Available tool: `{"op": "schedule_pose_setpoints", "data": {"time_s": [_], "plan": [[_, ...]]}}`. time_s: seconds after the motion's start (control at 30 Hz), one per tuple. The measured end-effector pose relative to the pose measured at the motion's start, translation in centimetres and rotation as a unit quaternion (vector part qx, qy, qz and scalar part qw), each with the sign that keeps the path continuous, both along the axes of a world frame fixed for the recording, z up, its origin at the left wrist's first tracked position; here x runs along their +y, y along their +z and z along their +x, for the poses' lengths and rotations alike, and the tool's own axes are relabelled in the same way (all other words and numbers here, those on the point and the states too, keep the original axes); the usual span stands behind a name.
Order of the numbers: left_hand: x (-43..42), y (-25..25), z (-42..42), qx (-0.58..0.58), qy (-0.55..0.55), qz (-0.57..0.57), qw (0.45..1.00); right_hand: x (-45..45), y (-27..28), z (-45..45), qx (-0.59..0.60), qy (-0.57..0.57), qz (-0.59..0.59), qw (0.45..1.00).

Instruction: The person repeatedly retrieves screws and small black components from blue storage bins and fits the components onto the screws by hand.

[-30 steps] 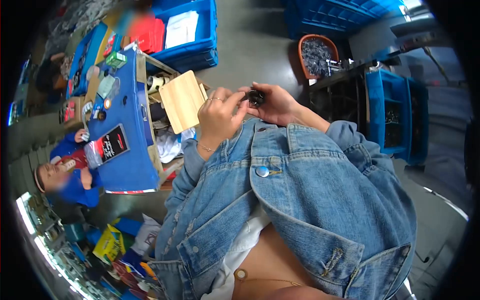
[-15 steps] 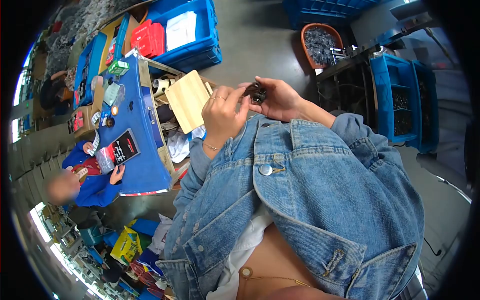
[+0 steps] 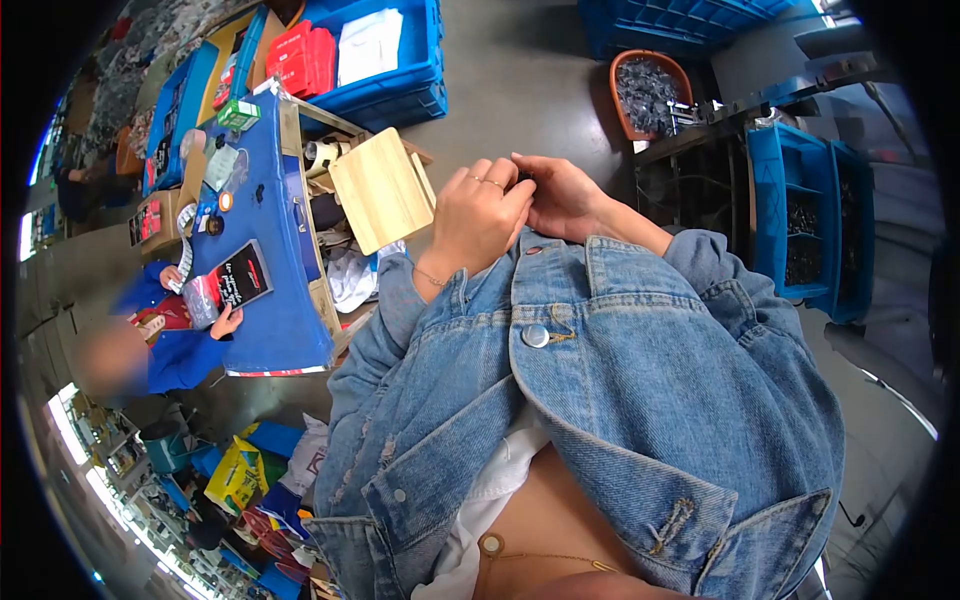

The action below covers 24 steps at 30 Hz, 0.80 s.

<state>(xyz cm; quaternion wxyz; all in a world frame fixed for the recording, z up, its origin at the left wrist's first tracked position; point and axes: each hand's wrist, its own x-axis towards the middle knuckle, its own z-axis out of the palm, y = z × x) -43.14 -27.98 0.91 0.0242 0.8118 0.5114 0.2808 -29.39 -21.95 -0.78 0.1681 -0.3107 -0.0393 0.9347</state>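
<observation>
Both my hands meet in front of my chest, above the collar end of the denim jacket (image 3: pixel 640 370). A small dark object (image 3: pixel 526 178) shows only as a sliver between them. My left hand (image 3: pixel 480 215), with a ring on one finger, has its fingers curled over the object from the left side. From the right side my right hand (image 3: pixel 565 200) cups around it, thumb and fingers bent inward. Most of the object is hidden by the fingers, so its shape cannot be made out.
A blue table (image 3: pixel 262 330) with packages stands at the left, where a co-worker (image 3: pixel 165 340) handles a black-and-red package. Near it are a wooden stool (image 3: pixel 380 190) and a blue crate (image 3: pixel 425 75). An orange-rimmed tub (image 3: pixel 650 95) and blue bins (image 3: pixel 790 220) are at the right.
My left hand has moved right and closed over the dark object, which showed more openly between my hands before. The co-worker's lower hand has come onto the package.
</observation>
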Motion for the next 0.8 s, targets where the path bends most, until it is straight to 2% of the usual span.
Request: {"op": "schedule_pose_setpoints", "data": {"time_s": [0.07, 0.37, 0.57, 0.6, 0.67, 0.73, 0.8], "plan": [[0.2, 0.2, 0.1, 0.009, -0.002, -0.003, 1.000, 0.0, 0.7, -0.2, -0.026, 0.004, 0.002, 1.000], [0.3, 0.2, 0.2, 0.048, -0.014, -0.040, 0.998, 0.3, -0.8, 0.3, 0.008, 0.018, 0.011, 1.000], [0.3, 1.1, 0.4, 0.058, -0.025, -0.064, 0.996, 0.0, 0.8, -0.1, -0.026, 0.026, -0.006, 0.999], [0.4, 1.1, 0.4, 0.064, -0.026, -0.063, 0.996, -0.1, 0.7, -0.3, -0.061, 0.012, -0.015, 0.998], [0.7, 0.5, 0.6, 0.068, -0.032, -0.021, 0.997, 0.0, 1.0, -0.3, -0.089, 0.026, -0.001, 0.996], [1.2, 0.6, 0.6, 0.072, -0.035, 0.009, 0.997, 1.2, -1.7, 1.2, 0.057, 0.105, -0.033, 0.992], [1.3, 0.4, 0.5, 0.095, -0.052, 0.065, 0.992, 0.7, -1.4, 1.0, -0.027, 0.076, -0.009, 0.997]]}}
